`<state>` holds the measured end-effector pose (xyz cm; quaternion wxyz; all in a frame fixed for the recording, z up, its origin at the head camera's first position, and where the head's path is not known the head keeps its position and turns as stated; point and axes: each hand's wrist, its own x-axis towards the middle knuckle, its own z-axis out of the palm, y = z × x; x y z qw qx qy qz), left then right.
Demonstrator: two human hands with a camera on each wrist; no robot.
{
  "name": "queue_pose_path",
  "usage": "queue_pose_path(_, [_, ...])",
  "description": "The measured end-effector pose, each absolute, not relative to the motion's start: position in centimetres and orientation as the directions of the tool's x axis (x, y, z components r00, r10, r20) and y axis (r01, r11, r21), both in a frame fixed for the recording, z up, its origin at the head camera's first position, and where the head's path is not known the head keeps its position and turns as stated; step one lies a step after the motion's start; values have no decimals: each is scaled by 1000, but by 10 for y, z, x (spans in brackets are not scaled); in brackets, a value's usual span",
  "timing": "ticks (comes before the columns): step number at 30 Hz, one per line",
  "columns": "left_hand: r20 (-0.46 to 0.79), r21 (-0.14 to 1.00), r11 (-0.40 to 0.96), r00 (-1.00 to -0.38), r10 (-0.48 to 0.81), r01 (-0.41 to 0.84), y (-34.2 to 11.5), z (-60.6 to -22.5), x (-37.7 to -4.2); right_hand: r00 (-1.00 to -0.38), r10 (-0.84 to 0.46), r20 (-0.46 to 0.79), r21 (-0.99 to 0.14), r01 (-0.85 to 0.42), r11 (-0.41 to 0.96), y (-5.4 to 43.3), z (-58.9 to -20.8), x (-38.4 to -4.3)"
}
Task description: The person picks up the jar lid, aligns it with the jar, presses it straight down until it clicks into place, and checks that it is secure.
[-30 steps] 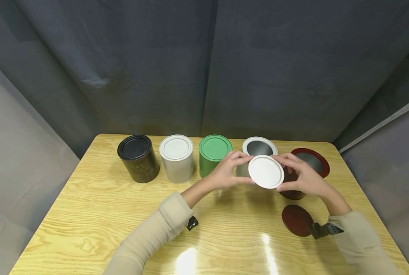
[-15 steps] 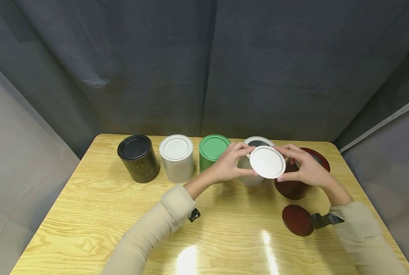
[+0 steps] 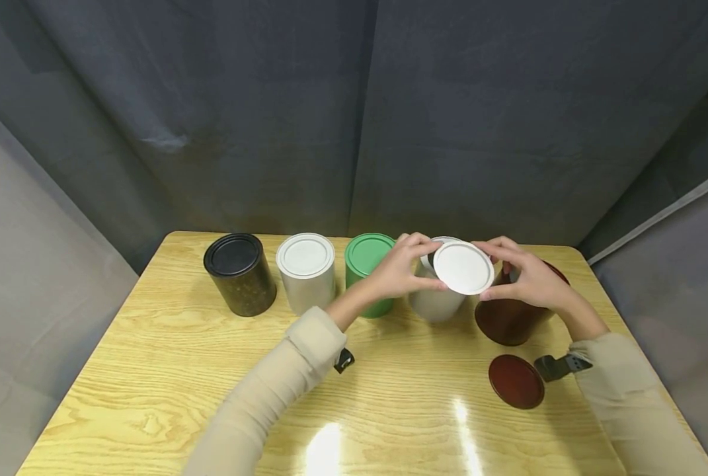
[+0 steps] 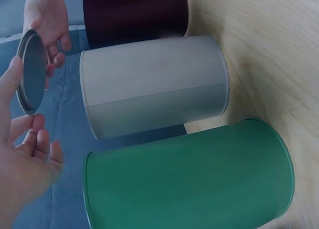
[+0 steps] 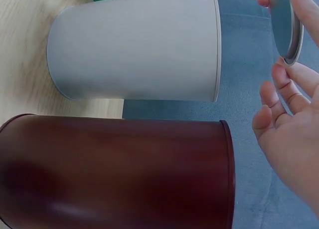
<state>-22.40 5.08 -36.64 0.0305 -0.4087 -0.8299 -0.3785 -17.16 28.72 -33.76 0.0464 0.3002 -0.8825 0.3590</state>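
Note:
Both hands pinch the rim of a round white lid (image 3: 463, 268) from opposite sides. The left hand (image 3: 402, 268) has thumb and fingers on its left edge, and the right hand (image 3: 523, 274) grips the right edge. In the head view the lid overlaps an open white can (image 3: 433, 303), hiding much of its mouth. Both wrist views show the lid (image 4: 33, 72) apart from the white can's (image 5: 134, 47) rim. A dark red can (image 3: 511, 320) stands to the right, partly behind the right hand. Left of the white can is a green can (image 3: 369, 254) with its lid on.
A dark red lid (image 3: 516, 381) lies on the wooden table (image 3: 211, 396) below the right wrist. Farther left stand a lidded white can (image 3: 306, 274) and a lidded black can (image 3: 240, 274). A dark curtain (image 3: 270, 132) hangs behind the table.
Both hands have carried the white lid farther from the person, from in front of the open white can to over its mouth in the head view.

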Motion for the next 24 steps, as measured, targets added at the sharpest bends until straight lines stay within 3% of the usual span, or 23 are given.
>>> queue_pose_path(10, [331,614,396,-678,656,682,50,-361,-234,-821,-487,297,-602,-557,572,305,-357,-200])
queue_pose_path(24, [273,604,448,-699,661,659,55,-360,-246,-785,-540,305,-526,-611,591,299,-342,-208])
